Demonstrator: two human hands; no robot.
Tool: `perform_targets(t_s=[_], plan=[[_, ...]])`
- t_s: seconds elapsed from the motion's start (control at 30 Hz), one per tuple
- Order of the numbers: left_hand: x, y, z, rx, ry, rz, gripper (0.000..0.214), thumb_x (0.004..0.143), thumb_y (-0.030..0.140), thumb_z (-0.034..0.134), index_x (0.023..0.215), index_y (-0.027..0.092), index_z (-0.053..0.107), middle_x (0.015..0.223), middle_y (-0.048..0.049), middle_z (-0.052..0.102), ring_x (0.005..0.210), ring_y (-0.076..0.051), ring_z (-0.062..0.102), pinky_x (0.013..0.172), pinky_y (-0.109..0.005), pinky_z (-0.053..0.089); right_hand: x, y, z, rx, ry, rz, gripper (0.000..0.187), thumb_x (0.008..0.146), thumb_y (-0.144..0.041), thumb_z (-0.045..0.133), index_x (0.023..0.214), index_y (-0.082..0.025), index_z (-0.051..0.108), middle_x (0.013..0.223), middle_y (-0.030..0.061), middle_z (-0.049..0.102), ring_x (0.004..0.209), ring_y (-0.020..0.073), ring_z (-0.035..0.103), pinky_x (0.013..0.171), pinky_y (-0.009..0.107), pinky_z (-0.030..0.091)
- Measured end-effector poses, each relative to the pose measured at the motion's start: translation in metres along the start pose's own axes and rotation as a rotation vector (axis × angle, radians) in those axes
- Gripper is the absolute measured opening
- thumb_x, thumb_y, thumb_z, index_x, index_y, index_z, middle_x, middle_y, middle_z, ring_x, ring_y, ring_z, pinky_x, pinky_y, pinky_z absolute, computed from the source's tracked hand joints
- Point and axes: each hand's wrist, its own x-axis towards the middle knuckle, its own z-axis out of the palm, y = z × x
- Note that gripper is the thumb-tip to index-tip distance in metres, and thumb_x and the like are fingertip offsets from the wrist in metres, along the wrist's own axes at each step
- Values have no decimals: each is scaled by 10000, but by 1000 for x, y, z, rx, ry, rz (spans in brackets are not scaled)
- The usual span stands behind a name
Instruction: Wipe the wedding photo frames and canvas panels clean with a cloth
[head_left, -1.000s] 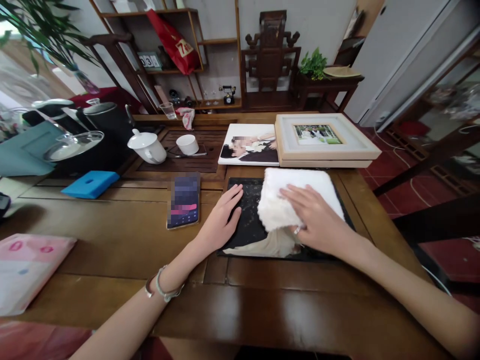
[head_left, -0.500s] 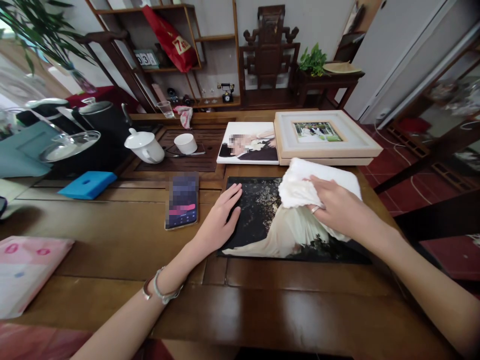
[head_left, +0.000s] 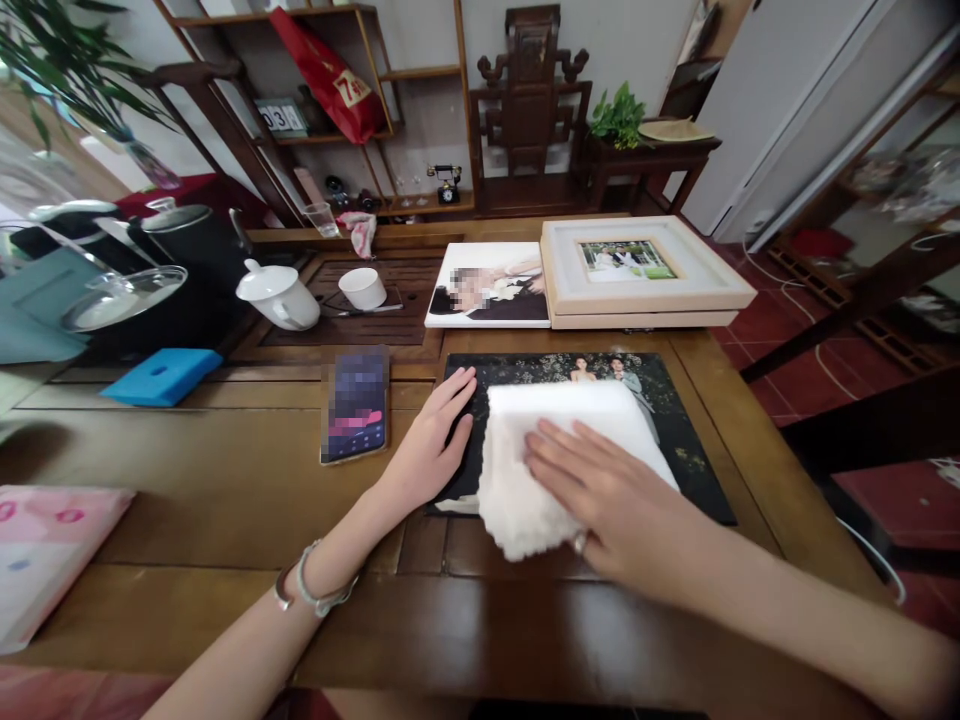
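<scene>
A dark photo print (head_left: 694,470) of two people outdoors lies flat on the wooden table, partly covered by a white cloth (head_left: 517,490). My right hand (head_left: 600,480) holds the cloth against the print, palm down, with its fingers long over the fabric. Part of the cloth hangs past the print's near edge. At the print's left edge rests my left hand (head_left: 439,440), fingers stretched out and holding nothing. A phone (head_left: 356,405) with a lit screen lies to the left of that hand.
Behind the print are a white-edged photo panel (head_left: 487,312) and stacked pale wooden frames (head_left: 645,315). A lidded white cup (head_left: 279,297) and a small white bowl (head_left: 362,289) stand on the left. Nearby lie a blue block (head_left: 161,377) and a pink-and-white packet (head_left: 56,560).
My right hand has moved the cloth left and toward me, from the print's upper right to its lower middle. The two pictured people now show. My left hand stays at the edge.
</scene>
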Motion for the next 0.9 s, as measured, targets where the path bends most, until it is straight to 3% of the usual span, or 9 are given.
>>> perform_targets(t_s=[0.13,0.27,0.33,0.4,0.53,0.63,0.77,0.9], plan=[[0,1,-1,-4,-6,2,459,979,254,370,1418,139,438,1518,-134,396,1446,-244,294,1191,-490,253,20,58,-1,-9,61,167,632,766,-95,448,1392,-8,428,1480,198,415,1417,309,281,1151,545,246],[0,2,-1,-8,0,10,453,981,257,366,1417,157,443,1516,-128,402,1442,-247,305,1190,-496,252,9,91,-11,-164,53,391,533,825,-136,426,1323,51,462,1345,296,521,1295,400,455,1002,571,437],[0,2,-1,-9,7,12,453,982,257,366,1415,155,446,1515,-129,403,1442,-247,305,1191,-493,251,-8,83,-16,-244,-14,431,494,774,-100,434,1244,5,543,1248,284,595,1153,411,577,803,526,560],[0,1,-1,-12,10,12,453,982,257,365,1416,153,445,1517,-129,400,1442,-247,303,1192,-491,250,-30,62,-18,-313,-56,384,503,683,-53,449,1160,-52,609,1170,245,650,1055,387,638,661,450,599],[0,1,0,-12,5,6,456,982,256,362,1422,161,437,1523,-119,393,1446,-240,296,1194,-488,247,-63,0,-14,-343,1,111,618,549,-65,491,1152,-103,622,1219,197,648,1104,356,620,687,397,616],[1,1,0,-6,0,1,460,983,258,358,1425,153,434,1525,-119,389,1448,-237,291,1198,-479,240,-59,-31,-11,-303,13,-14,614,544,-101,525,1150,-108,621,1302,208,597,1183,376,564,742,428,607],[1,1,0,0,1,3,457,983,262,362,1426,175,433,1523,-109,395,1447,-237,294,1195,-491,244,-24,-27,-9,-223,28,32,518,592,-113,541,1102,-119,634,1290,199,610,1218,363,544,685,404,603],[0,1,-1,5,3,10,453,983,262,367,1422,177,437,1519,-111,401,1443,-242,302,1188,-504,254,-1,9,-14,-178,-2,146,538,654,-80,510,1182,-147,591,1377,146,555,1280,334,492,850,466,556]])
